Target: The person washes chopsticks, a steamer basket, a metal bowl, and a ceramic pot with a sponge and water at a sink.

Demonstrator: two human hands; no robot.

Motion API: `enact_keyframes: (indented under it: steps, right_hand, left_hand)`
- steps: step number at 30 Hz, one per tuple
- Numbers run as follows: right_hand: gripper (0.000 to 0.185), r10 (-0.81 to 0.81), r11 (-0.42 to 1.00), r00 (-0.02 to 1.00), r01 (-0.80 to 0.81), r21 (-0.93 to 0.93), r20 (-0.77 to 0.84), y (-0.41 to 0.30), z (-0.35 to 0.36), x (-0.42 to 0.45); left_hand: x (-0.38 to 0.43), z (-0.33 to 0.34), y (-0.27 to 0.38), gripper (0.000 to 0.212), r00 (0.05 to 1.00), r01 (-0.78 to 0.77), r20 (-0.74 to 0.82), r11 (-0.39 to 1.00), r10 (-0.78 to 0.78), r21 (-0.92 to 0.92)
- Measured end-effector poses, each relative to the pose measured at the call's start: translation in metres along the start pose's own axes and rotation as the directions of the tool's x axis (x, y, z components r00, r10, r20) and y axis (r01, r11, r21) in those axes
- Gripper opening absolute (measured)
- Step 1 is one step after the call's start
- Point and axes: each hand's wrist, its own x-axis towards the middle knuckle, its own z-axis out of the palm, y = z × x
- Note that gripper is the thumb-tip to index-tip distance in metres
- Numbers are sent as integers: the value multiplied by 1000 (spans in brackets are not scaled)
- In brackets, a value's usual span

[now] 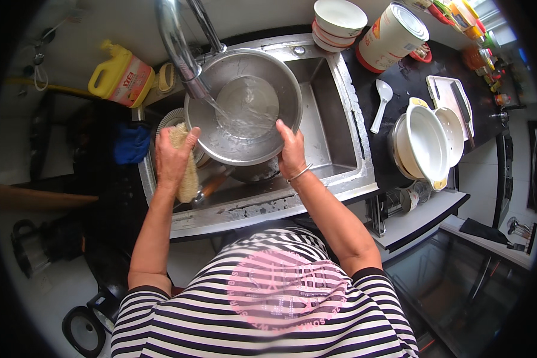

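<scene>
A stainless steel basin (291, 96) is held tilted over the double sink (268, 206). Water runs into it from the chrome faucet (178, 49) and pools at its bottom. My right hand (291, 152) grips the basin's near right rim, thumb on the inside. My left hand (172, 154) holds a long tan loofah (188, 181) at the basin's left edge; its thumb is close to the rim, and whether it touches cannot be told. Partly hidden under the basin are a ribbed plate or bowl (172, 117) and a dark pan with a wooden handle (215, 183).
A yellow detergent jug (123, 76) stands back left, near a blue cloth (132, 143). Stacked bowls (340, 20) and a large can (391, 38) stand back right. A white rice paddle (382, 105), a two-handled pot (425, 143) and a cutting board with a knife (452, 89) occupy the right counter.
</scene>
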Motion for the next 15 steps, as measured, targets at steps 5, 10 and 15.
enact_keyframes:
  steps: [5,10,15]
  right_hand:
    - [28,319,882,944,-262,392,-88,43,33,-15]
    - [18,430,900,898,-418,128,-91,21,19,6]
    - [18,493,838,869,-457,299,-52,55,32,16]
  left_hand:
    - [-40,50,3,29,885,440,193,623,-425,-646]
    - [-15,11,2,32,934,348,245,821,-261,-453]
    - [-8,28,8,35,894,-117,-447,959,-11,-257]
